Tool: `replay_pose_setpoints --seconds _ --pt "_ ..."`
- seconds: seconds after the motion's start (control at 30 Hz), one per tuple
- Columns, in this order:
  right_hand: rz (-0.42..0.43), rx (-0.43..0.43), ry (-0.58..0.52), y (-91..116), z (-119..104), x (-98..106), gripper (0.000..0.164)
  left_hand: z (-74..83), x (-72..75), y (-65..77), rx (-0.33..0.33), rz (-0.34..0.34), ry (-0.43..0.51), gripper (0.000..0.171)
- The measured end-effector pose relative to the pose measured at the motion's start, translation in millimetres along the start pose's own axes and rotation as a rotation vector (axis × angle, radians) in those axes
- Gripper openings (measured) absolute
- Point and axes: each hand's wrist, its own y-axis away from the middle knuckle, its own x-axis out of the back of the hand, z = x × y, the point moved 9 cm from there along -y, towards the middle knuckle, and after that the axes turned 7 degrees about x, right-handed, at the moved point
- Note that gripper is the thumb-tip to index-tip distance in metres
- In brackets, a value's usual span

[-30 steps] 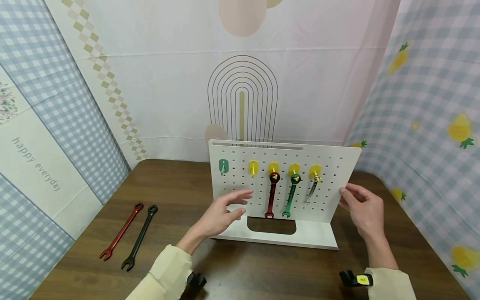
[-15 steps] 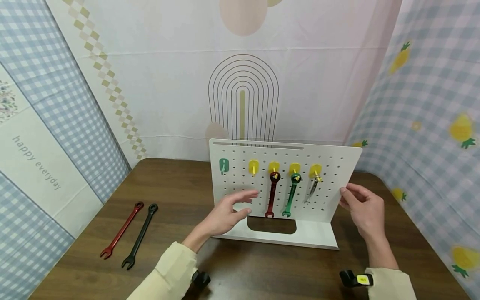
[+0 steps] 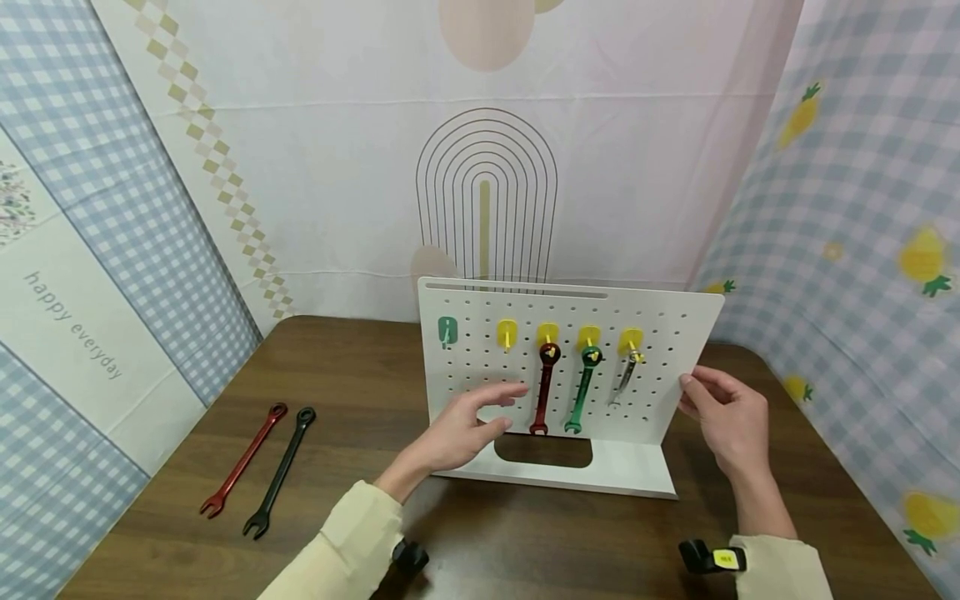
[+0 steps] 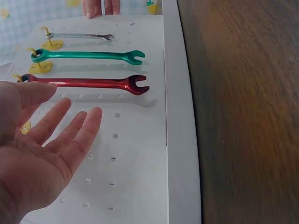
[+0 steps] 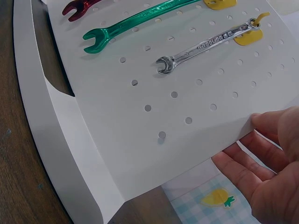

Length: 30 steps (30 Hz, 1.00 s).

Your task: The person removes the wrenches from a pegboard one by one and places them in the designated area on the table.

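Note:
A white pegboard [image 3: 480, 375] stands upright on its base, and my right hand [image 3: 731, 421] pinches its right edge between thumb and fingers. From yellow hooks hang a dark red wrench [image 3: 543, 392], a green wrench [image 3: 582, 392] and a small silver wrench [image 3: 625, 379]. My left hand [image 3: 457, 429] hovers in front of the board, just left of the red wrench, holding nothing. Its fingers look loosely extended in the left wrist view, apart from the red wrench. A bare yellow hook [image 3: 507, 335] and a green hook [image 3: 447, 332] sit further left on the board.
On the left of the wooden table [image 3: 352, 358] lie a red wrench [image 3: 243, 461] and a black wrench [image 3: 280, 473], side by side. A patterned cloth [image 3: 337, 167] hangs behind, with checked cloth [image 3: 847, 275] along the right side.
My left hand has moved a little to the right, closer to the hanging red wrench. The right hand keeps its hold on the board's edge, and the wrenches have not moved.

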Motion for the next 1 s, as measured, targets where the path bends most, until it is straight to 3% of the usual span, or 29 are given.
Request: replay_pose_setpoints --seconds 0.43,1.0 --pt "-0.002 0.000 0.009 1.2 -0.9 0.3 0.043 6.0 -11.3 -11.6 0.020 -0.022 0.008 0.052" --pt "0.003 -0.017 0.021 1.7 -1.3 0.7 0.042 6.2 -15.0 -20.1 0.040 -0.032 0.016 0.052"
